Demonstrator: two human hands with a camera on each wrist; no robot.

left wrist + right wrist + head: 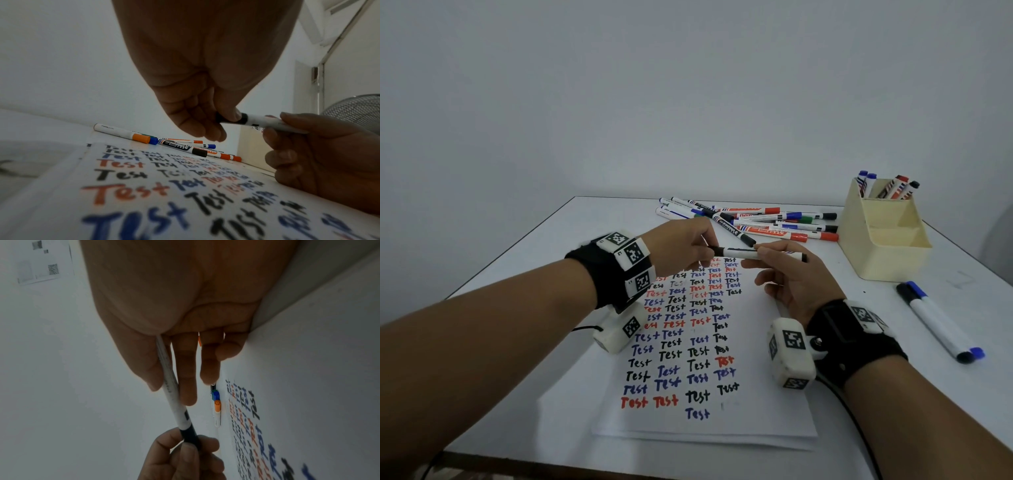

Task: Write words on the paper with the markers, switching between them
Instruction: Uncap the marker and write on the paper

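A black-capped white marker (743,253) hangs level above the far end of the paper (767,394), held between both hands. My left hand (685,246) pinches its black cap (236,119) with thumb and fingers. My right hand (787,270) pinches the white barrel (170,386) between thumb and forefinger, its other fingers loosely spread. The paper is covered with rows of the word "Test" in black, blue and red.
A heap of loose markers (753,221) lies at the back of the table. A cream holder (883,236) with several markers stands at the back right. Two markers (941,323) lie at the right. The table's front edge (585,462) is near my forearms.
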